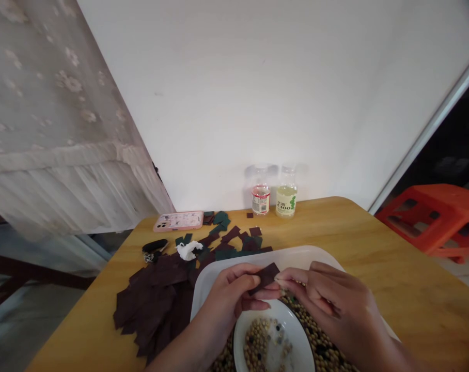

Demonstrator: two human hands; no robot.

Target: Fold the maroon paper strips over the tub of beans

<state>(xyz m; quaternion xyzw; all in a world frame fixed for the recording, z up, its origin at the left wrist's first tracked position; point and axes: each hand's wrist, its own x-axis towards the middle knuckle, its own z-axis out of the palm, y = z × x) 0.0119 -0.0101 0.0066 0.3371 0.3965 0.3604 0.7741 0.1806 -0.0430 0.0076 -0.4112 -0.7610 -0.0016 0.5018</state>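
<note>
A small dark maroon piece (266, 279), flat like cloth, is held between the thumb and fingers of my left hand (236, 289). My right hand (329, 299) is closed in a pinch at the right end of that piece; whether its fingertips grip the edge or something tiny is hidden. Both hands are over a white bowl (303, 336) with beige and a few dark beads or beans (258, 336) in it. Under the bowl lies a white tray (312, 253) filled with more of these small round things (323, 343).
Many maroon pieces (153, 299) are heaped left of the tray, with dark green ones (221, 221) behind. A phone (179, 221), keys (154, 250), crumpled tissue (189, 250) and two bottles (261, 199) (286, 199) stand or lie farther back. A red stool (432, 217) is at right.
</note>
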